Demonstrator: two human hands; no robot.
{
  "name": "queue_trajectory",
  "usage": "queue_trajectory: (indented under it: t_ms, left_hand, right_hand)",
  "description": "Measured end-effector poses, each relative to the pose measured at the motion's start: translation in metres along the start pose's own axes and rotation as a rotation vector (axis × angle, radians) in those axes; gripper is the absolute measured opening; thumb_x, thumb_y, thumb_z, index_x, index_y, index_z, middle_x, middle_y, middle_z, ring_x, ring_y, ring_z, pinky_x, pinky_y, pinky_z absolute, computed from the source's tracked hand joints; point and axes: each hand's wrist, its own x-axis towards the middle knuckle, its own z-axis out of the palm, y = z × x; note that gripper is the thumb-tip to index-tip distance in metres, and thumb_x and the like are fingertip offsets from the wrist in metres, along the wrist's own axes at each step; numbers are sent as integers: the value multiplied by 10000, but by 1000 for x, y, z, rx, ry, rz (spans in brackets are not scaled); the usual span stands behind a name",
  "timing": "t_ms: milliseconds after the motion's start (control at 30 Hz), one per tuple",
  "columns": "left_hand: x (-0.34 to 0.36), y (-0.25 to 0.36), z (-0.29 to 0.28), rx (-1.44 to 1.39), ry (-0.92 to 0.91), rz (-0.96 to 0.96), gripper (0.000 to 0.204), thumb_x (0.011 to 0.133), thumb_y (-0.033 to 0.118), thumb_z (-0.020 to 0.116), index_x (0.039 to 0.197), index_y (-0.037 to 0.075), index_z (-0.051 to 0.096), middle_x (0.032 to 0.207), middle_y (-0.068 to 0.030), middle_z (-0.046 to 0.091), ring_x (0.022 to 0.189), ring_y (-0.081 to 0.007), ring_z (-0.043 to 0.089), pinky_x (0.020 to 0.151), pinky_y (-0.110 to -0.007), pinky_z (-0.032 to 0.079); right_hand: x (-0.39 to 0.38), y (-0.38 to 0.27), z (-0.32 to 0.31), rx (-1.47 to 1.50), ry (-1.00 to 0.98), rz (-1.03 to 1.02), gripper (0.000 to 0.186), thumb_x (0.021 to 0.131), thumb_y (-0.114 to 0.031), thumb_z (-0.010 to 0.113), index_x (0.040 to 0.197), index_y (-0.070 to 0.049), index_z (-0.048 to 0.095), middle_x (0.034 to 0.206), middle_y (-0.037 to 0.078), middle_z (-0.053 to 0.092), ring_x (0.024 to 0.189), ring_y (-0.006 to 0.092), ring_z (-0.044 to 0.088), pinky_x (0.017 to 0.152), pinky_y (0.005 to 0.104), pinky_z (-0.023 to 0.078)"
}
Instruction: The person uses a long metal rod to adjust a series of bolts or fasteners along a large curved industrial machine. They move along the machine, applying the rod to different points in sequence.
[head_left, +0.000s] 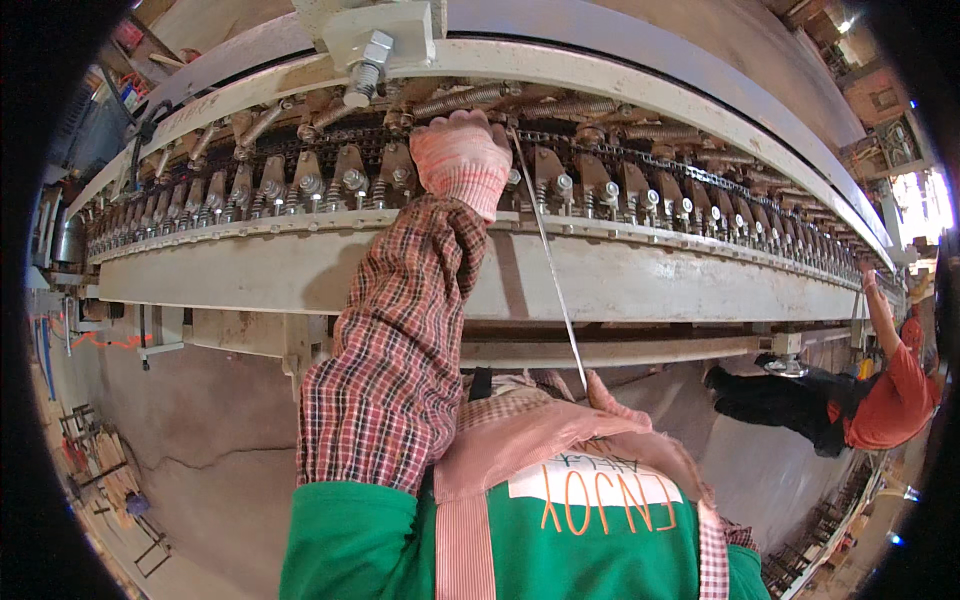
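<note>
My left hand (460, 158), in a pale pink knit glove below a plaid sleeve cover, reaches into the long machine. Its fingers are curled closed among the coil springs (463, 100); what they grip is hidden behind the glove. Just right of it, a thin metal rod (545, 240) slants from the spring row down toward my body. Its lower end meets my right hand (612, 402), gloved and low against my apron. That hand appears closed around the rod, though the apron partly hides it. Beneath the springs runs a row of metal brackets (350, 175) with bolts.
A pale metal beam (620, 275) spans the machine's front; a curved rail (640, 75) lies beyond the springs. A large bolt (370, 68) juts from a block above. At far right, a co-worker in a red shirt (893, 400) reaches to the same machine. Metal parts (105, 460) lie lower left.
</note>
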Motion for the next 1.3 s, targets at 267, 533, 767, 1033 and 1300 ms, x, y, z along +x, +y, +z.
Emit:
queue_trajectory:
  t_ms: [267,533,767,1033,1300]
  left_hand:
    - [0,-5,-12,-11,-56,-17,437,967,468,482,1041,142,764,1071,-81,732,1018,-268,701,872,-452,524]
    - [1,-2,-8,-46,6,36,404,950,425,495,948,128,770,951,-92,739,937,-277,707,828,-453,498]
    - [3,-1,-8,-28,-42,15,413,919,483,562,953,131,777,968,-89,757,913,-304,733,782,-442,574]
    - [2,-3,-9,-8,26,56,425,954,465,532,999,121,777,986,-87,758,944,-298,734,795,-443,582]
    - [5,-5,-3,0,60,38,371,966,432,505,991,174,770,1014,-42,742,968,-260,712,809,-466,505]
  right_hand:
    - [0,15,8,47,-30,-81,651,936,19,676,1532,-66,428,1456,103,534,1228,129,557,1022,245,445]
    - [-14,13,17,36,36,-64,648,936,17,678,1530,-69,433,1449,101,540,1218,126,561,1016,243,448]
    - [-25,3,14,2,84,-43,646,936,16,679,1528,-71,437,1443,99,545,1209,122,564,1010,241,451]
    - [-21,-6,15,5,102,-23,644,935,15,680,1527,-74,441,1436,97,550,1198,119,568,1003,238,455]
    - [-31,-11,14,-21,96,-30,642,935,13,682,1525,-77,446,1429,95,556,1187,115,572,997,236,458]
